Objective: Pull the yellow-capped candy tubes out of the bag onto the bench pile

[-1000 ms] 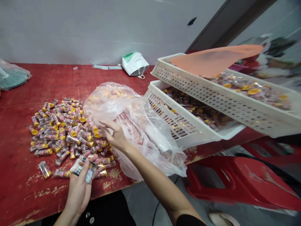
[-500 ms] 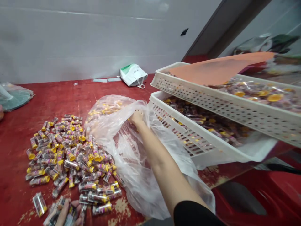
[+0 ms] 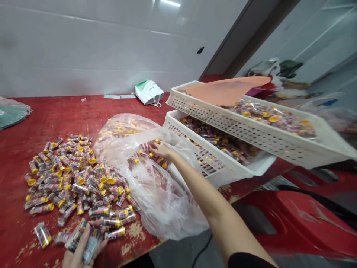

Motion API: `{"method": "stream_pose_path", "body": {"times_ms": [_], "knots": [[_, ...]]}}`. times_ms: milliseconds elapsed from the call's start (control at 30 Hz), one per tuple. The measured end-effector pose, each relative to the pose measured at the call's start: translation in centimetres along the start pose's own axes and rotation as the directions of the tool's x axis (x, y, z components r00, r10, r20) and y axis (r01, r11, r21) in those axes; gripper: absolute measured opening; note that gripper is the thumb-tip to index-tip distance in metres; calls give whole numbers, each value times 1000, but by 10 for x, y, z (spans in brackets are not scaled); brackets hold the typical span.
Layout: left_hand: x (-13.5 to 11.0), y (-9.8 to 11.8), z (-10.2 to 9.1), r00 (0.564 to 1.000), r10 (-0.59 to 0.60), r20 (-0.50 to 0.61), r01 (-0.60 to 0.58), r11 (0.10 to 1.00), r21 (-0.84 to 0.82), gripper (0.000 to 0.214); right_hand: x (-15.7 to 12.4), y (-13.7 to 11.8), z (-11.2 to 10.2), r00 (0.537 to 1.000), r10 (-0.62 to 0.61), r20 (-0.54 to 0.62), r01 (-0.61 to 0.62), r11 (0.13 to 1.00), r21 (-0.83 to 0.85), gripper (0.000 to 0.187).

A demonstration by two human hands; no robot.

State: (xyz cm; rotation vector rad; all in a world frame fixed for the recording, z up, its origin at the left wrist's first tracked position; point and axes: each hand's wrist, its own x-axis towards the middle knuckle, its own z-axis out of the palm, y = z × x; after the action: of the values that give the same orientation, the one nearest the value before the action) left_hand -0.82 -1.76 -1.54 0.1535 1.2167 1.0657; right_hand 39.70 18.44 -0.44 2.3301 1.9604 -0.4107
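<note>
My left hand point(image 3: 82, 247), low at the left, is closed around several small clear tubes point(image 3: 93, 243) with printed labels. Beside it on the red table lies a heap of yellow-capped tubes point(image 3: 80, 178), and one tube point(image 3: 42, 234) rests apart from them. My right hand point(image 3: 161, 149) reaches to the mouth of a translucent plastic bag point(image 3: 167, 208). Its fingers look stretched out over yellow-capped tubes point(image 3: 145, 152) in the bag; the fingertips are partly hidden among them. More tubes show through the bag's far side.
Right of the bag, two white perforated trays point(image 3: 223, 169) of tubes are stacked askew, the upper one partly under an orange sheet point(image 3: 223, 90). A white and green bag point(image 3: 149, 92) lies near the wall. Red stools point(image 3: 315, 219) stand at the lower right.
My right hand has opened from a fist and lies lower, with tubes now showing beneath it at the bag's mouth. My left hand has risen slightly with its tubes. The view has swung right.
</note>
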Motion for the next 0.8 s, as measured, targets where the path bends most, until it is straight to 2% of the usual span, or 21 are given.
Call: {"method": "stream_pose_path", "body": {"times_ms": [100, 200, 400, 567, 700, 800], "knots": [[-7, -8, 11, 1000, -13, 16, 13, 1000, 12, 43, -24, -6, 0, 992, -121, 40, 120, 992, 34, 32], [-11, -16, 27, 1000, 10, 13, -11, 999, 38, 38, -37, -18, 3, 989, -149, -7, 149, 988, 38, 31], [-16, -22, 56, 991, 115, 70, -118, 992, 47, 31, -20, -71, 18, 986, -100, -132, 103, 995, 16, 34], [-19, -13, 55, 991, 128, 48, -124, 990, -73, 30, -21, -97, 20, 981, -144, -128, 152, 987, 48, 34], [-16, -7, 43, 990, 139, 31, -133, 980, -147, 25, -61, -93, 9, 960, -195, -202, 222, 968, 118, 27], [-13, -6, 40, 988, 153, 12, -148, 972, -182, 26, -121, -94, 5, 921, -271, -281, 343, 904, 254, 24]]}}
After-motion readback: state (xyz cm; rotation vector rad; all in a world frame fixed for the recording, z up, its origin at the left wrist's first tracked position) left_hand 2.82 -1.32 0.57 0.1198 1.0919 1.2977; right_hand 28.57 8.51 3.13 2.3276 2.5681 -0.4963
